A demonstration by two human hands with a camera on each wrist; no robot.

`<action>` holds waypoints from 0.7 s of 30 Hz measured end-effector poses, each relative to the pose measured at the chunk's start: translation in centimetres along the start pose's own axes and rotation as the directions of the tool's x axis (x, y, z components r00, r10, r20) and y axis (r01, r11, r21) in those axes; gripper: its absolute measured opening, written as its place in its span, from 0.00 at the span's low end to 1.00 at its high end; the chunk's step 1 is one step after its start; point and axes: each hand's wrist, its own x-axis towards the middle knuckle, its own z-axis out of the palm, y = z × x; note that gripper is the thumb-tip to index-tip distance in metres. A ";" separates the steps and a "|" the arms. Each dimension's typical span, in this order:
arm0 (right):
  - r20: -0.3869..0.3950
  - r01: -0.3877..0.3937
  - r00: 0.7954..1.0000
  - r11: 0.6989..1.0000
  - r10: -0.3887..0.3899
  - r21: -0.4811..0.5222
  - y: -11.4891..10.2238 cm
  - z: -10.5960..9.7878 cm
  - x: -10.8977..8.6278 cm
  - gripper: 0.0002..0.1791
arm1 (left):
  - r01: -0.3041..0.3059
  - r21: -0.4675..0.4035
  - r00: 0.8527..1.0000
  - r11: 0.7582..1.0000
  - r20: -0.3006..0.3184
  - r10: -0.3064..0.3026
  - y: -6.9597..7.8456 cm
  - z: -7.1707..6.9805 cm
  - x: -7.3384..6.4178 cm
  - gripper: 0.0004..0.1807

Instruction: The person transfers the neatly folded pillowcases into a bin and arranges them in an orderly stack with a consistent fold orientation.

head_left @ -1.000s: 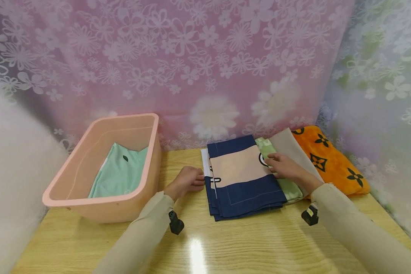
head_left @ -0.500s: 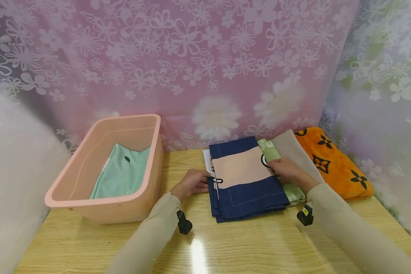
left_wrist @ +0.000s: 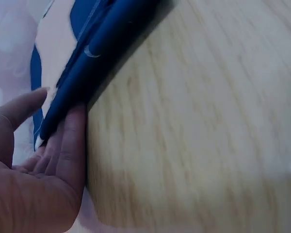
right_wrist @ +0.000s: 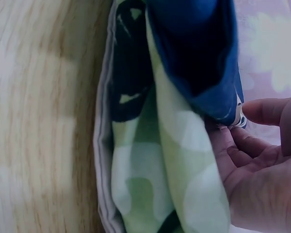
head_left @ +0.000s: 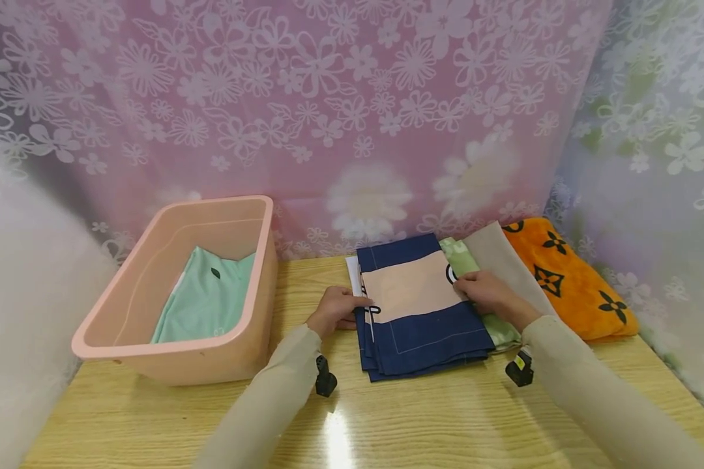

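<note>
A folded navy-and-peach cloth [head_left: 413, 286] with black markings lies on top of the row of fabrics. At its left edge my left hand [head_left: 333, 310] has its thumb over the top and its fingers tucked under the fold, as the left wrist view shows for the hand [left_wrist: 43, 170]. My right hand [head_left: 493, 294] pinches the cloth's right edge. In the right wrist view, the right hand's [right_wrist: 262, 160] thumb is on the upper side of the navy fold [right_wrist: 199, 58], fingertips partly hidden below. A green patterned cloth [head_left: 500, 331] lies beneath, beside the right hand.
A pink plastic tub [head_left: 170, 355] stands at left with a mint-green cloth [head_left: 208, 296] inside. To the right lie a grey-beige cloth [head_left: 498, 251] and an orange cloth [head_left: 554, 280] with black motifs. A white edge [head_left: 353, 270] shows at the stack's left. Flowered curtains hang behind the wooden table [head_left: 410, 417].
My left hand has moved right to the navy-and-peach cloth, its thumb now over the edge. The right hand has gone from loose fingers over the right edge to pinching it.
</note>
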 end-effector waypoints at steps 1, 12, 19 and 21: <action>0.002 0.000 1.000 1.000 0.000 -0.004 0.0 0.0 0.0 0.15 | -0.004 0.007 1.000 1.000 -0.005 0.004 0.0 0.2 0.1 0.10; 0.047 -0.003 0.999 0.998 0.006 -0.066 -0.4 -0.2 -0.2 0.31 | 0.003 0.057 0.997 0.998 -0.080 0.001 -0.3 0.8 0.5 0.08; 0.067 -0.009 0.998 0.998 0.014 -0.067 0.1 -0.3 0.4 0.33 | -0.011 0.042 0.999 0.999 -0.044 0.013 -0.3 0.5 0.5 0.09; 0.083 -0.007 0.996 0.997 0.013 -0.070 0.2 -0.3 0.5 0.34 | -0.013 0.045 0.999 0.999 -0.034 0.015 -0.4 0.4 0.4 0.10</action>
